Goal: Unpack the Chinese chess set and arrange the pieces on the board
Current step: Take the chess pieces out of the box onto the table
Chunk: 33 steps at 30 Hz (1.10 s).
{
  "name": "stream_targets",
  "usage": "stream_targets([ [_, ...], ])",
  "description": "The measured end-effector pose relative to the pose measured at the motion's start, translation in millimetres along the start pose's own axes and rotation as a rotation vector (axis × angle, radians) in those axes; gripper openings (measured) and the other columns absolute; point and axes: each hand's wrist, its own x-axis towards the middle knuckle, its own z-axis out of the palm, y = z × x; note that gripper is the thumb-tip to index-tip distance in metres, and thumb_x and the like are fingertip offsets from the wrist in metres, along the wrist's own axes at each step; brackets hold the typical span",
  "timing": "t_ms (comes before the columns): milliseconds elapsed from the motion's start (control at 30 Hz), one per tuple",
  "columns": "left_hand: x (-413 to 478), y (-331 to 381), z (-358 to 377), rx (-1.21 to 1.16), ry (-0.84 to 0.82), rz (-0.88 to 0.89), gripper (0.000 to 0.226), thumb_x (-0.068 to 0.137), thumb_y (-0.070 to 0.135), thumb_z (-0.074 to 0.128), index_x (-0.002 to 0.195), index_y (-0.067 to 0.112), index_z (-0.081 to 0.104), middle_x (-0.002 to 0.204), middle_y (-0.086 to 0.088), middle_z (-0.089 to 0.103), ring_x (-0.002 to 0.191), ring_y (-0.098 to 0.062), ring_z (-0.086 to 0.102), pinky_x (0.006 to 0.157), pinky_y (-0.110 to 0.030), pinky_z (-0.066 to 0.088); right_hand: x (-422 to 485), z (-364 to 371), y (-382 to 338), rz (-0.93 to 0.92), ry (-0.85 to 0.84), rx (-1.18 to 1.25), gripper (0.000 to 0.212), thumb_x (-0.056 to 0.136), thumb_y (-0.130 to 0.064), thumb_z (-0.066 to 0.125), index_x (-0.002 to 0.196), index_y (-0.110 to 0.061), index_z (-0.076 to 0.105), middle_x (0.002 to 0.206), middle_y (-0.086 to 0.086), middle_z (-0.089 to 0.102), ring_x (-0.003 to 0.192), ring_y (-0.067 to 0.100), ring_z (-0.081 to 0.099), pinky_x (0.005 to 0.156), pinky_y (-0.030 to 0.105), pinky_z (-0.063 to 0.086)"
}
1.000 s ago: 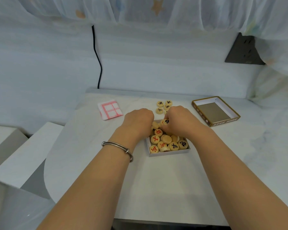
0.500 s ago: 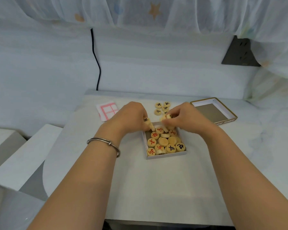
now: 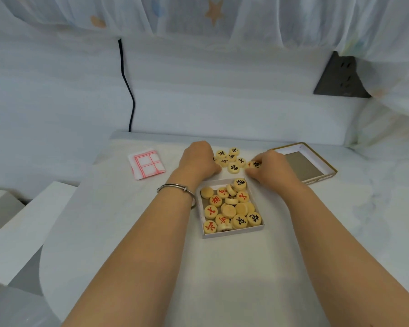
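Observation:
A small white box in the middle of the table holds several round wooden chess pieces with red or black characters. Beyond it lies a loose pile of pieces on the table. My left hand is curled at the pile's left edge; what it holds is hidden. My right hand pinches pieces at the pile's right side. The folded paper board, white with red lines, lies to the left.
The box lid, brown-rimmed and upturned, sits at the right back of the white table. A black cable hangs down the wall behind. A dark wall socket is at upper right. White blocks stand at the left.
Both hands have lifted out of the box and moved away from me to the loose pile, carrying pieces. More pieces now lie in that pile.

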Motion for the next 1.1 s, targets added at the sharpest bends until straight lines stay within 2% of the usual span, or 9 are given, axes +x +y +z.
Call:
stream_targets([
  [133,3.9,-1.0,2.1,-0.080,0.017,0.025,0.049,0.076,0.024,0.072,0.050,0.014,0.032,0.052,0.000,0.033,0.048,-0.014,0.032,0.045,-0.024,0.023,3.0,-1.5,-4.3,-0.053,0.032,0.077,0.028,0.081,-0.018,0.065,0.079,0.010,0.063,0.065,0.022,0.057,0.060,0.026,0.048,0.057,0.029,0.037],
  [200,5.5,-9.3,-4.4,-0.086,0.016,0.002,0.049,0.074,0.025,0.075,0.050,0.014,0.033,0.053,0.000,0.033,0.051,-0.016,0.034,0.046,-0.023,0.025,6.6,-11.4,2.1,0.006,0.091,0.069,0.030,0.080,-0.017,0.066,0.087,0.013,0.063,0.077,0.028,0.062,0.066,0.034,0.055,0.058,0.037,0.045],
  [300,4.6,-18.4,-17.3,0.057,-0.050,-0.015,0.038,0.076,0.022,0.072,0.053,0.012,0.043,0.057,-0.001,0.044,0.063,-0.020,0.047,0.055,-0.024,0.036,4.5,-22.5,11.3,0.087,-0.022,-0.107,0.024,0.078,-0.016,0.063,0.081,0.008,0.064,0.074,0.019,0.061,0.059,0.027,0.051,0.051,0.029,0.040],
  [433,-1.1,-13.3,-14.9,0.078,-0.093,0.023,0.035,0.075,0.022,0.074,0.055,0.011,0.048,0.060,-0.002,0.049,0.060,-0.018,0.048,0.056,-0.024,0.038,-1.9,-10.6,2.6,0.030,-0.082,-0.113,0.030,0.081,-0.017,0.063,0.102,0.003,0.068,0.099,0.020,0.068,0.088,0.031,0.064,0.071,0.035,0.053],
  [500,-2.7,-8.2,-5.4,0.022,-0.057,0.075,0.021,0.075,0.024,0.076,0.072,0.006,0.065,0.076,-0.006,0.062,0.073,-0.020,0.058,0.062,-0.025,0.044,-6.9,-5.5,-6.2,-0.019,-0.067,-0.062,0.031,0.085,-0.018,0.061,0.111,-0.001,0.066,0.108,0.018,0.066,0.095,0.030,0.063,0.077,0.036,0.051],
  [567,-4.2,-4.9,-0.4,-0.023,-0.013,0.098,0.029,0.075,0.025,0.076,0.097,0.006,0.072,0.095,-0.008,0.068,0.091,-0.024,0.061,0.074,-0.028,0.047,-8.2,-4.6,-8.6,-0.058,-0.072,-0.035,0.034,0.088,-0.020,0.059,0.121,-0.012,0.063,0.116,0.011,0.064,0.100,0.024,0.060,0.076,0.028,0.044],
  [633,-3.5,-7.0,-2.0,-0.033,-0.013,0.102,0.036,0.075,0.025,0.077,0.106,0.008,0.070,0.101,-0.007,0.067,0.097,-0.024,0.061,0.079,-0.029,0.047,-6.5,-8.1,-5.4,-0.051,-0.085,-0.032,0.039,0.087,-0.022,0.062,0.125,-0.014,0.058,0.124,0.008,0.059,0.109,0.022,0.056,0.079,0.024,0.038],
  [767,-0.6,-19.5,-11.9,0.007,-0.026,0.048,0.043,0.075,0.026,0.077,0.114,0.011,0.066,0.113,-0.004,0.064,0.104,-0.022,0.058,0.083,-0.027,0.044,-2.9,-18.5,4.3,0.048,-0.082,-0.067,0.035,0.083,-0.027,0.068,0.109,-0.012,0.050,0.109,0.010,0.058,0.088,0.022,0.053,0.064,0.027,0.038],
  [1100,-2.5,-23.8,-12.4,0.023,-0.043,0.090,0.041,0.081,0.016,0.069,0.121,0.012,0.062,0.122,-0.003,0.059,0.111,-0.020,0.055,0.087,-0.024,0.042,-4.9,-24.8,13.1,0.073,-0.208,-0.164,0.031,0.081,-0.027,0.071,0.103,-0.011,0.056,0.092,-0.001,0.051,0.088,0.017,0.049,0.073,0.027,0.038],
])
